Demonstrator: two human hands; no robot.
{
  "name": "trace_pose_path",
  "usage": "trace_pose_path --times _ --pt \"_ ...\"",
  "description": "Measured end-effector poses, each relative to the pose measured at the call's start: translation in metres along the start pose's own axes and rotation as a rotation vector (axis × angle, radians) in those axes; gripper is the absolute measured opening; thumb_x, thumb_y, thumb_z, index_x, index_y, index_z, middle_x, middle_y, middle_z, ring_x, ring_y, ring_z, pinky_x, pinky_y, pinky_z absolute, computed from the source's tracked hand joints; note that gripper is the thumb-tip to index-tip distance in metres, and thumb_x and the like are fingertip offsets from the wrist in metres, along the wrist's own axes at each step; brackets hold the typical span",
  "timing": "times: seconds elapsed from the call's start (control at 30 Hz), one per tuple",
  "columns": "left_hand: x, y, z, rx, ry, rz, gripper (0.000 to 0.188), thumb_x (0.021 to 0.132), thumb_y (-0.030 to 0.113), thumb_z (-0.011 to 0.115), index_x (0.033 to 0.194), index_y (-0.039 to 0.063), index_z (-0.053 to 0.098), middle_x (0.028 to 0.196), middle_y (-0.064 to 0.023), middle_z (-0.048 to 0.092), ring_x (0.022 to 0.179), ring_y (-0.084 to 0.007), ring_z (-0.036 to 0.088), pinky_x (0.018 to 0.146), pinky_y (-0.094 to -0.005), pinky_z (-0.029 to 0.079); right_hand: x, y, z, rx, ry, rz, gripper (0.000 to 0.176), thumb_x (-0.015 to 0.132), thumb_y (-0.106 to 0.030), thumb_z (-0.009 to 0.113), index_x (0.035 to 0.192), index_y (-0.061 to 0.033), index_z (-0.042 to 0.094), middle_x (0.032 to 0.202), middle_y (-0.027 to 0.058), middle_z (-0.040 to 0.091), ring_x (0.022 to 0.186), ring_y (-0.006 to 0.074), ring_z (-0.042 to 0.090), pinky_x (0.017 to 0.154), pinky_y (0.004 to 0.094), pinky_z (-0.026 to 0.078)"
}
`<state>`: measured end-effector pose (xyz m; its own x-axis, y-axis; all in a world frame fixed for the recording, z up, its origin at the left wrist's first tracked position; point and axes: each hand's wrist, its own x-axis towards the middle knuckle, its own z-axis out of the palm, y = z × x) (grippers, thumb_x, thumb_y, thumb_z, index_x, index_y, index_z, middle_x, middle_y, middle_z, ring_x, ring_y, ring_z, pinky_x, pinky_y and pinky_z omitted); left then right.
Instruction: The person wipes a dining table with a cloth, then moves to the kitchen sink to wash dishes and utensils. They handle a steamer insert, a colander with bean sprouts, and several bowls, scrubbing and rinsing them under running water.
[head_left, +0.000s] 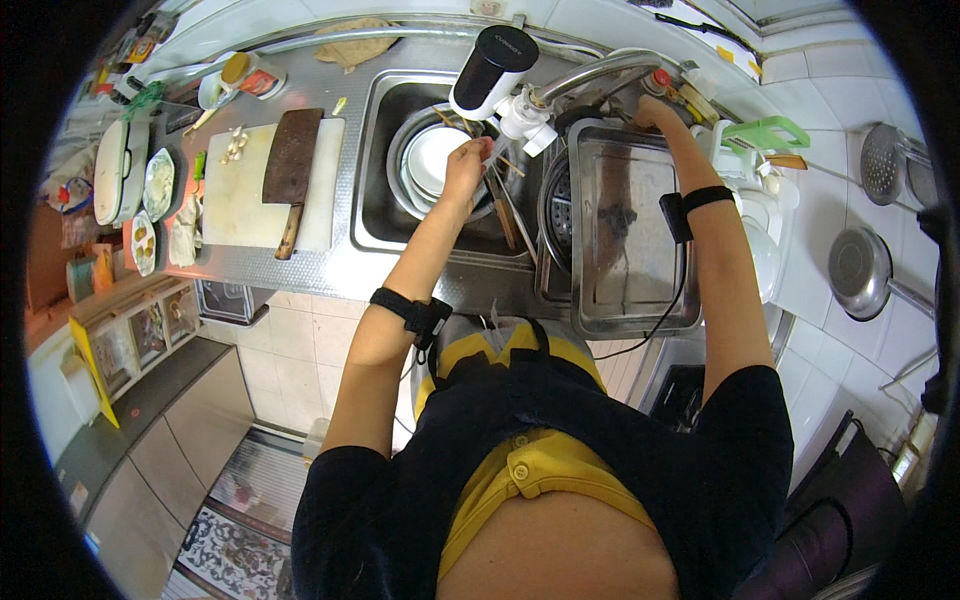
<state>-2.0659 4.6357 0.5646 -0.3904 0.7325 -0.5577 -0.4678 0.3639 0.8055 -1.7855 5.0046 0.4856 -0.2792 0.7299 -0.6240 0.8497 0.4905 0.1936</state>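
Note:
My left hand (466, 169) is over the sink (365, 187), just below the spout of a faucet-mounted water filter (491, 75). Its fingers are bent together, and whether they hold anything is unclear. Below it, a white bowl (431, 161) rests with other dishes in a metal basin (395, 180); chopsticks and other utensils lean around it. At the back right, my right hand (654, 114) reaches beyond a rectangular metal tray (637, 300), near a red-capped container (660, 79) and the base of the curved faucet pipe (592, 73). What its fingers touch is hidden.
Left of the sink, a cleaver (292, 161) lies on a white cutting board (240, 202) beside garlic cloves (235, 142). A jar (255, 77) and small dishes (158, 184) stand farther left. A perforated steamer (559, 210) sits partly under the tray. A pan (859, 270) hangs at right.

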Motion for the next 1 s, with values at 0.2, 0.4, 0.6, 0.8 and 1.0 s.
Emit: trace_pose_path --times 0.2,0.4,0.6,0.8,1.0 --pt "0.002 -0.002 0.001 -0.022 -0.001 0.003 0.03 0.102 0.023 0.046 0.115 0.008 0.069 0.108 -0.0003 0.07 0.098 -0.0118 0.061 0.084 -0.0287 0.043 -0.008 -0.014 -0.005 0.033 0.035 -0.039 0.026 0.082 -0.016 0.064 0.094 0.0044 0.074 0.104 0.0245 0.07 0.094 0.0393 0.069 0.079 0.0464 0.055" --pt "0.002 -0.002 0.002 -0.011 0.008 0.018 0.03 0.102 0.022 0.047 0.115 0.007 0.069 0.105 -0.001 0.07 0.096 -0.0113 0.06 0.082 -0.0278 0.043 -0.011 -0.014 -0.006 0.054 0.012 0.011 0.034 0.084 -0.018 0.065 0.11 0.0041 0.067 0.118 0.0256 0.065 0.108 0.0394 0.065 0.088 0.0451 0.053" --pt "0.008 -0.007 0.0 0.029 -0.035 -0.03 0.033 0.102 0.024 0.046 0.121 0.004 0.065 0.112 -0.0063 0.067 0.107 -0.0155 0.06 0.094 -0.0326 0.047 -0.037 -0.014 -0.019 0.107 0.04 0.028 0.041 0.085 -0.019 0.066 0.119 0.0041 0.063 0.124 0.0267 0.063 0.115 0.04 0.063 0.093 0.0441 0.052" --pt "0.012 -0.008 0.0 -0.02 -0.063 -0.028 0.031 0.102 0.023 0.047 0.119 0.003 0.065 0.104 -0.0052 0.07 0.097 -0.0141 0.064 0.089 -0.0291 0.05 -0.059 -0.031 -0.032 -0.01 0.078 -0.072 0.028 0.085 -0.019 0.064 0.097 0.0047 0.072 0.109 0.026 0.068 0.099 0.0423 0.067 0.081 0.0462 0.054" --pt "0.01 -0.007 0.001 -0.02 -0.057 -0.04 0.03 0.101 0.022 0.049 0.119 0.001 0.064 0.104 -0.0068 0.07 0.097 -0.0143 0.065 0.087 -0.0281 0.05 -0.062 -0.031 -0.033 0.012 0.085 -0.084 0.026 0.083 -0.016 0.062 0.096 0.0051 0.072 0.105 0.0273 0.069 0.098 0.0419 0.068 0.079 0.0473 0.054"
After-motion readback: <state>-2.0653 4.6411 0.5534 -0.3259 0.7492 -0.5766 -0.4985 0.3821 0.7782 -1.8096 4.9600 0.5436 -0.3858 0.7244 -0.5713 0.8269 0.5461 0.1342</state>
